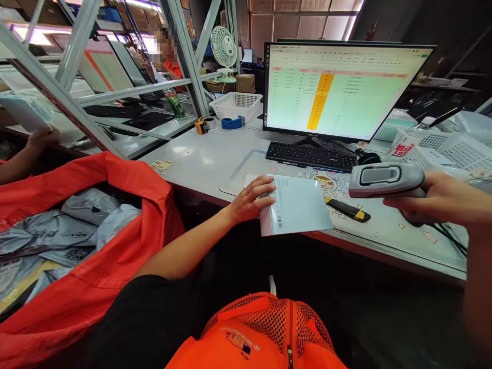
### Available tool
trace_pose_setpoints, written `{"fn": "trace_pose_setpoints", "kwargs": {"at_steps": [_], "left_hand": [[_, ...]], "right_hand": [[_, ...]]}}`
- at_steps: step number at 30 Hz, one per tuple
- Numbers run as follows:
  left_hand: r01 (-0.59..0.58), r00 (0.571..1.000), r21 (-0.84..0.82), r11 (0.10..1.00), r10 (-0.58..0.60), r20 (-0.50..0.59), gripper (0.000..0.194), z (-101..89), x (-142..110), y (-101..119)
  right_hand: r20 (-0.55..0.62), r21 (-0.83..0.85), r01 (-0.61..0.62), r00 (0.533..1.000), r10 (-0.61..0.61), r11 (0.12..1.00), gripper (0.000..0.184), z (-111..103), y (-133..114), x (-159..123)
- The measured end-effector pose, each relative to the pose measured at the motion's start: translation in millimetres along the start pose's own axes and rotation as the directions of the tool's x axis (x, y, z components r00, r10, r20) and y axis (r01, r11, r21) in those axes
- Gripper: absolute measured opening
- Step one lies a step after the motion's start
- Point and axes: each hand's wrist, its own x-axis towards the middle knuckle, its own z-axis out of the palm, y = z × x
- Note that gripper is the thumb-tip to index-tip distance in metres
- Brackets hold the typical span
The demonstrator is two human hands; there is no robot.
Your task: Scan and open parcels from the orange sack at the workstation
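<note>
My left hand (pixel 253 199) grips the left edge of a flat, pale grey-white packet (pixel 298 205), its fingers lying over the top. A printed label with a barcode shows on the packet's left side, and its near edge reaches past the desk's front edge. My right hand (pixel 434 200) is wrapped round the handle of a grey barcode scanner (pixel 386 179), raised to the right of the packet with its head pointing left. Between the packet and the scanner, a black and yellow utility knife (pixel 348 209) lies on the patterned desk mat (pixel 407 233).
Behind the packet stand a black keyboard (pixel 311 156) and a monitor (pixel 338 92) showing a spreadsheet. A red sack (pixel 154 189) at left holds several grey parcels. White baskets (pixel 236 105), tape and a bottle (pixel 411 138) sit on the desk. Another person's hand (pixel 42 141) is beyond the metal frame.
</note>
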Motion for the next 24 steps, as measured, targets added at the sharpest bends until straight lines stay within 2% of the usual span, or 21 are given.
{"fn": "trace_pose_setpoints", "kwargs": {"at_steps": [2,4,6,9,11,13,15,18,20,24], "left_hand": [[-0.032,0.999,-0.006,0.999,0.032,0.01,0.034,1.0,-1,2],[-0.024,1.0,-0.015,1.0,0.024,0.019,0.033,1.5,-2,5],[0.034,0.999,-0.033,0.999,-0.033,0.029,0.033,1.6,-2,8],[0.07,0.997,-0.07,0.995,-0.068,0.031,0.032,1.6,-2,9],[-0.025,1.0,-0.055,0.998,0.025,0.001,0.026,1.9,-3,8],[-0.17,0.984,0.011,0.985,0.17,-0.051,0.019,2.6,-3,6],[-0.318,0.938,0.091,0.944,0.328,-0.116,0.017,3.7,-1,5],[-0.47,0.846,0.173,0.865,0.498,-0.192,0.026,4.9,3,7],[-0.497,0.821,0.199,0.845,0.532,-0.208,0.029,4.7,6,9],[-0.475,0.831,0.241,0.846,0.522,-0.194,0.033,2.0,9,13]], "right_hand": [[0.078,-0.053,0.036,0.996,-0.031,0.998,0.078,1,-8,-8],[0.108,-0.064,0.157,0.983,-0.15,0.986,0.071,4,-13,-14],[0.153,-0.039,0.257,0.956,-0.249,0.965,0.062,7,-14,-17],[0.197,-0.03,0.26,0.948,-0.249,0.965,0.061,9,-11,-21],[0.215,-0.032,0.261,0.944,-0.248,0.965,0.062,9,-9,-23],[0.227,-0.019,0.287,0.934,-0.275,0.958,0.06,8,-11,-25],[0.238,-0.001,0.314,0.922,-0.305,0.949,0.057,8,-15,-26],[0.242,0.033,0.36,0.902,-0.357,0.932,0.055,9,-22,-27],[0.234,0.049,0.383,0.893,-0.383,0.922,0.052,11,-26,-27],[0.239,0.057,0.389,0.889,-0.391,0.919,0.05,14,-27,-26]]}}
